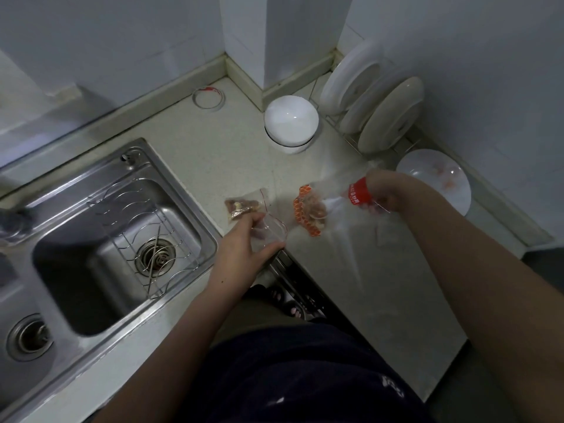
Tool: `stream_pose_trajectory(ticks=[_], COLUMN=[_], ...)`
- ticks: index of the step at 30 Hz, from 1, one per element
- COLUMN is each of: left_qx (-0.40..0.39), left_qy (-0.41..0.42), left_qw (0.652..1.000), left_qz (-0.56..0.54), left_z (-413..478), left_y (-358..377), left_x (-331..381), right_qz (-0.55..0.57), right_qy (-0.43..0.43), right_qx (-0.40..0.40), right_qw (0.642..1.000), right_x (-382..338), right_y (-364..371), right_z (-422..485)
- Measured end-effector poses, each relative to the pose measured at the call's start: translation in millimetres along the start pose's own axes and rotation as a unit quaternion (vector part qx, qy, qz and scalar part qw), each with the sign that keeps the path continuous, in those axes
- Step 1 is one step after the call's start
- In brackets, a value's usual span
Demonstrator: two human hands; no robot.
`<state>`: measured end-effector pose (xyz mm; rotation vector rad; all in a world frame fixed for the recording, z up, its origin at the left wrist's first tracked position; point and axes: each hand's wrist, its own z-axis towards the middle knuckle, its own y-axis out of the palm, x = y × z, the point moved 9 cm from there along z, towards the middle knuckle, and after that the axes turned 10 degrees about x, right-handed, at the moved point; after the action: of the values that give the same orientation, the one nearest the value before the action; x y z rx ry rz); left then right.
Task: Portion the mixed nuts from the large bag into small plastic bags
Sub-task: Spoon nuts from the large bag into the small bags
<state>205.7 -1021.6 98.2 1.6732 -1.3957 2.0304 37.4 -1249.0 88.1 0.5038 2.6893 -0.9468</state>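
The left hand [241, 245] holds an empty small bag [271, 232], the right hand [386, 196] grips the big bag [308, 212]; next, I think, tip nuts in.

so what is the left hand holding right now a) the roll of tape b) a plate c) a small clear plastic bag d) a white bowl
c: the left hand grips a small clear bag, while the right hand holds the large nut bag.

The left hand [241, 242] and right hand [384, 195] reach forward, fingers [258, 219] curled, gripping
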Motion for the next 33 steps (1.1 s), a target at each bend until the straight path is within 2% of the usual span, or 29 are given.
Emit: stream_pose_trajectory(ticks=[3, 8, 14, 22, 26, 33], left_qx=[-0.003, -0.007, -0.012, -0.011, -0.012, -0.022], left_qy=[0.003, 0.01, 0.009, 0.001, -0.019, -0.029], left_qw=[1.0, 1.0, 1.0, 0.998, 0.994, 0.988], left_qz=[0.001, -0.008, -0.012, -0.063, -0.103, -0.15], left_z=[0.8, 1.1, 2.5, 6.0, 8.4, 11.4], left_y=[2.3, 5.8, 11.3, 14.5, 19.4, 27.5], left_x=[1.1, 3.8, 10.5, 20.5, 20.8, 25.5], right_qz=[0.034, 0.112, 0.204, 0.341, 0.42, 0.485], right_qy=[-0.004, -0.062, -0.128, -0.184, -0.162, -0.14], right_qx=[0.013, 0.129, 0.168, 0.174, 0.136, 0.132], right_qw=[0.999, 0.983, 0.956, 0.905, 0.883, 0.853], right_x=[2.1, 0.1, 3.5, 15.2, 25.8, 30.7], right_y=[-5.2, -30.5, -44.1, -57.7, -54.0, -48.6], right_z=[-6.5, -6.2, -13.5, -30.0, -34.2, -46.8])
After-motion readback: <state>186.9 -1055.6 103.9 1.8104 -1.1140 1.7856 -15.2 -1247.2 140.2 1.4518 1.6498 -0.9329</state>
